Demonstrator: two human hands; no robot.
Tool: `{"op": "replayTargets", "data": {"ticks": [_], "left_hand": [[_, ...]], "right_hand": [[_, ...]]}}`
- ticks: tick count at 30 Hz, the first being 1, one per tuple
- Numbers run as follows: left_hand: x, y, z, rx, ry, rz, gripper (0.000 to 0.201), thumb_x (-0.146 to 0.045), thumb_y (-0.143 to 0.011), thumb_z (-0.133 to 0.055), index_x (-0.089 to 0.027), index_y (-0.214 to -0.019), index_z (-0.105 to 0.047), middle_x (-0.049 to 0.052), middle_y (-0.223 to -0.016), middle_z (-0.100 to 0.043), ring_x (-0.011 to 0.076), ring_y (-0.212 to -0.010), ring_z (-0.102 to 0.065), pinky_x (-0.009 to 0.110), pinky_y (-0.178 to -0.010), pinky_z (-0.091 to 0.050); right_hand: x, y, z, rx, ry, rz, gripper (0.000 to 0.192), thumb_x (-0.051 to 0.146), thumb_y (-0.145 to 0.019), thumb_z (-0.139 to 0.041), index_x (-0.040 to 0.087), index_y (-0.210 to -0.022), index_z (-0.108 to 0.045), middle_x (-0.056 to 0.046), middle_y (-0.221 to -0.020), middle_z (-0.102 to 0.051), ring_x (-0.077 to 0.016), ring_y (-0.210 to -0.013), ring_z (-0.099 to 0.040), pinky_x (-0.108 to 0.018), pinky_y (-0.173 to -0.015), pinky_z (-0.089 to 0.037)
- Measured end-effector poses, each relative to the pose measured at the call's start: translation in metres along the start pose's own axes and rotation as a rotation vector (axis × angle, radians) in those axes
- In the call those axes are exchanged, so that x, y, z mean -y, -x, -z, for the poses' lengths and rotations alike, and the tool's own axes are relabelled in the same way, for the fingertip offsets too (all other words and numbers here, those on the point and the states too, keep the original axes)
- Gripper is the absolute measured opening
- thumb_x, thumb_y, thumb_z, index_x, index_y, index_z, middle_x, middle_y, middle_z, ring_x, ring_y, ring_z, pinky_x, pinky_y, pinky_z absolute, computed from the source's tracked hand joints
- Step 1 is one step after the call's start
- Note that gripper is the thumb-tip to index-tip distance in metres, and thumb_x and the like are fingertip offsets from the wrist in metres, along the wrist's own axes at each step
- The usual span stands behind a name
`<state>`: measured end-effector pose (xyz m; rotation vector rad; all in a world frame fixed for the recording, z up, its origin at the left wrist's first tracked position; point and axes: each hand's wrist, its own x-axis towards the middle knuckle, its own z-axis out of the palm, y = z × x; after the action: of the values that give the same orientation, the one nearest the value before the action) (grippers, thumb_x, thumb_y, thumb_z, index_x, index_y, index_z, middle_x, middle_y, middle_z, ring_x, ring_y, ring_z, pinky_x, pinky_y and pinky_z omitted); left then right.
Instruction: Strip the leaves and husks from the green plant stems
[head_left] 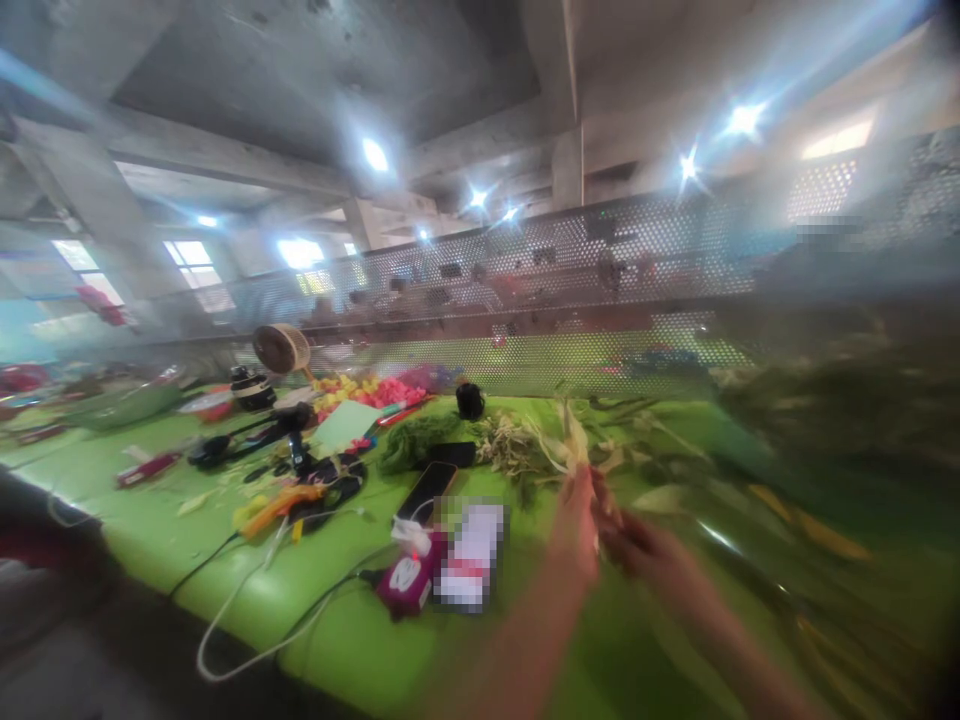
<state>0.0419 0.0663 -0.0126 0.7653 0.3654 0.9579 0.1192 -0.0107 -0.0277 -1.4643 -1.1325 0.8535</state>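
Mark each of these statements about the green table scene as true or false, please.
1. The table has a green top. True.
2. The left hand and right hand meet at a pale leafy stem. True.
3. The black phone stands upright on a holder. False: it lies flat on the table.
4. A white cable hangs over the table's near edge. True.
5. The perforated screen behind the table is solid wood. False: it is full of small holes.
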Motion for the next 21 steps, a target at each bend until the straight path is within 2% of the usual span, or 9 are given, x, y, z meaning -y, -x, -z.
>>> {"op": "replayTargets", "data": {"ticks": [4,6,10,15,21], "left_hand": [[-0.006,-0.003,0.005,-0.031,0.066,0.058,0.053,-0.066,-0.073,-0.062,-0.016,-0.087,-0.053,-0.01,-0.052,-0.035,0.0035,-0.041,-0.035,0.017,-0.042,-0.025],[-0.008,-0.005,0.007,-0.042,0.104,0.089,0.054,-0.066,-0.072,-0.063,-0.015,-0.089,-0.053,-0.01,-0.053,-0.033,0.0021,-0.04,-0.032,0.016,-0.042,-0.024],[-0.008,-0.005,0.009,-0.056,0.076,0.088,0.053,-0.062,-0.069,-0.069,-0.016,-0.088,-0.053,-0.01,-0.054,-0.036,0.0025,-0.042,-0.035,0.016,-0.043,-0.026],[-0.003,-0.003,0.008,-0.04,0.049,0.072,0.049,-0.057,-0.069,-0.073,-0.017,-0.086,-0.052,-0.009,-0.055,-0.039,0.0036,-0.043,-0.039,0.018,-0.046,-0.03],[-0.004,-0.004,0.009,-0.017,0.021,0.059,0.048,-0.059,-0.072,-0.069,-0.017,-0.085,-0.052,-0.01,-0.054,-0.036,0.0025,-0.04,-0.033,0.018,-0.044,-0.026]], "right_hand": [[0.001,0.003,0.0,0.061,0.081,0.096,0.036,0.053,-0.076,-0.061,0.019,-0.086,-0.065,-0.002,-0.078,-0.067,-0.0184,-0.07,-0.059,-0.027,-0.062,-0.045],[0.001,0.004,0.0,0.039,0.173,0.144,0.034,0.049,-0.074,-0.065,0.02,-0.092,-0.066,-0.002,-0.08,-0.068,-0.0202,-0.076,-0.06,-0.028,-0.066,-0.046],[-0.005,0.004,0.0,-0.04,0.309,0.199,0.027,0.045,-0.077,-0.063,0.02,-0.087,-0.067,0.0,-0.074,-0.068,-0.0185,-0.069,-0.059,-0.026,-0.062,-0.043],[-0.01,0.002,0.0,-0.058,0.404,0.229,0.021,0.041,-0.082,-0.059,0.02,-0.083,-0.064,0.001,-0.072,-0.066,-0.0166,-0.066,-0.057,-0.024,-0.059,-0.039],[-0.009,0.002,0.001,-0.04,0.346,0.243,0.027,0.046,-0.076,-0.064,0.02,-0.087,-0.066,0.0,-0.072,-0.068,-0.0171,-0.064,-0.058,-0.024,-0.057,-0.04]]}}
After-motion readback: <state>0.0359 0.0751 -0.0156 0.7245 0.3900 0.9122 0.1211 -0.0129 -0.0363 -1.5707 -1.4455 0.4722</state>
